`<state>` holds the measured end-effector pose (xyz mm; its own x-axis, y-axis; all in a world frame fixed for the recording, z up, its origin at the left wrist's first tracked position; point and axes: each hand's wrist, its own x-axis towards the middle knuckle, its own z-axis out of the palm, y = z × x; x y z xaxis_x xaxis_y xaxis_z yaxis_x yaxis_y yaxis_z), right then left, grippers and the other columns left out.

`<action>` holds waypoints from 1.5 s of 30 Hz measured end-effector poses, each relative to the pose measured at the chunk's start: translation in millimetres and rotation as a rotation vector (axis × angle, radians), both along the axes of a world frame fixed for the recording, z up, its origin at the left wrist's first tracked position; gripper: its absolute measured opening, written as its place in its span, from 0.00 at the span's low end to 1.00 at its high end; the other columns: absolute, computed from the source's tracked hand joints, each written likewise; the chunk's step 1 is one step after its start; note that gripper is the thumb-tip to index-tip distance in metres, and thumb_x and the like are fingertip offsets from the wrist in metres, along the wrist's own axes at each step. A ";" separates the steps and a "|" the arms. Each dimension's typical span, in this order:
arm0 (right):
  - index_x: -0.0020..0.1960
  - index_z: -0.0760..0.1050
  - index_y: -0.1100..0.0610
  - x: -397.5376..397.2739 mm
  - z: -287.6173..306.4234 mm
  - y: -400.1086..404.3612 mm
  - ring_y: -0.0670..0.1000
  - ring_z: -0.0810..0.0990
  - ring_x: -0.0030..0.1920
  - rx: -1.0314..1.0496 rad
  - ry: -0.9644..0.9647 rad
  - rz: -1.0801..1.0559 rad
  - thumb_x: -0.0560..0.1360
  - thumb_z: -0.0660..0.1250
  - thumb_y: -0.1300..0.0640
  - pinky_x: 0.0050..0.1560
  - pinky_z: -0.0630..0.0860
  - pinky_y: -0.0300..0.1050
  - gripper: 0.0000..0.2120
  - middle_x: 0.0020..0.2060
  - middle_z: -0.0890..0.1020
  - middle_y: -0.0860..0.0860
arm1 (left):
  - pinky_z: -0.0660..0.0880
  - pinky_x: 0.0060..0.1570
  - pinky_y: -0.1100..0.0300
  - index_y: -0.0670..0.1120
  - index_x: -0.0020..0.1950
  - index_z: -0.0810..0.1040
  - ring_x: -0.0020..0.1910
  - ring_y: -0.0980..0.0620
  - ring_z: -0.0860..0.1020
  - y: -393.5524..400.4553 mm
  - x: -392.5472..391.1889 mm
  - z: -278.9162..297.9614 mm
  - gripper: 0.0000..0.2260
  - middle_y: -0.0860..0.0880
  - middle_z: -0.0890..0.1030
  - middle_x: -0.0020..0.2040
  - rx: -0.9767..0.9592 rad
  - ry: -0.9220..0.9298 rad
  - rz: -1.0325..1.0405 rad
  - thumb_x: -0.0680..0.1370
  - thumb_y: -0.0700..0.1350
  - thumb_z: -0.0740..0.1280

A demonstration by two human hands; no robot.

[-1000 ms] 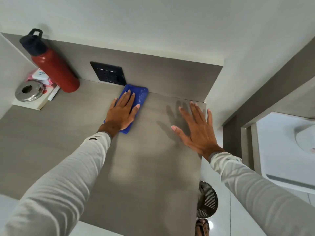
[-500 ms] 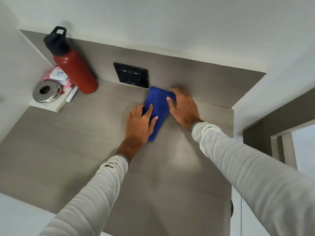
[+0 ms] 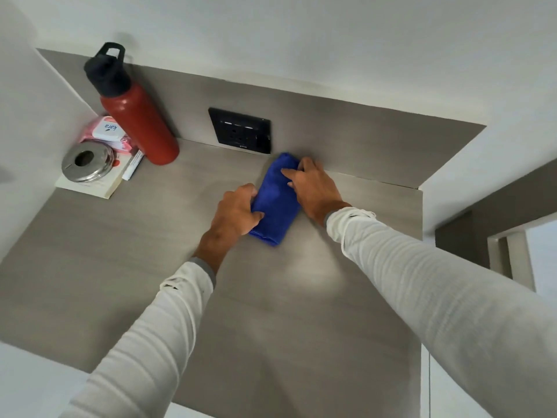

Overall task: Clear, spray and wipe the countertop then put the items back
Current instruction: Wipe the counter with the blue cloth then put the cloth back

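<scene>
- A folded blue cloth [image 3: 277,200] lies on the grey surface [image 3: 271,312], its far end right up against the back panel [image 3: 346,131], just below and right of the black socket [image 3: 241,130]
- The left hand [image 3: 236,211] is at the cloth's left edge, fingers curled around that edge with the thumb on top, so it has a grip on the cloth
- The right hand [image 3: 313,188] rests on the cloth's right side; its forefinger lies flat across the top of the cloth and the other fingers bend over the far corner by the back panel, pressing rather than closing round it
- Both arms wear pale long sleeves [image 3: 422,282]
- In the far left corner a red bottle [image 3: 138,122] with a black cap stands upright by the wall
- Beside the bottle a round metal lid [image 3: 87,164] sits on a book [image 3: 90,185], with a pink and white pack [image 3: 105,132] behind it and a pen [image 3: 132,170] between book and bottle
- These corner things are well apart from the cloth
</scene>
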<state>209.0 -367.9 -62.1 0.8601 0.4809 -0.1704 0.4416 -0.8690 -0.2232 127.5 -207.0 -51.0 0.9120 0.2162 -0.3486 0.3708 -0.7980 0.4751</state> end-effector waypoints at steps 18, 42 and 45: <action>0.65 0.74 0.57 -53.3 16.2 -176.0 0.63 0.75 0.62 0.263 0.085 -0.808 0.78 0.67 0.44 0.64 0.74 0.58 0.21 0.61 0.74 0.59 | 0.74 0.54 0.50 0.40 0.62 0.70 0.59 0.38 0.77 -143.1 53.8 -16.6 0.23 0.39 0.78 0.60 -0.135 -0.229 0.126 0.73 0.48 0.73; 0.56 0.75 0.62 -98.9 10.4 -276.5 0.55 0.79 0.48 1.029 0.188 -1.051 0.73 0.73 0.62 0.51 0.78 0.48 0.14 0.50 0.80 0.56 | 0.73 0.44 0.55 0.45 0.41 0.74 0.43 0.49 0.76 -248.7 1.3 16.0 0.11 0.44 0.78 0.42 -0.415 -0.301 0.285 0.70 0.33 0.74; 0.51 0.77 0.61 -105.6 39.4 -331.5 0.53 0.79 0.43 1.150 0.152 -0.963 0.71 0.74 0.61 0.46 0.77 0.45 0.10 0.45 0.83 0.58 | 0.77 0.43 0.54 0.46 0.38 0.72 0.35 0.51 0.78 -291.1 -27.3 42.1 0.16 0.48 0.79 0.35 -0.776 -0.411 0.448 0.69 0.27 0.72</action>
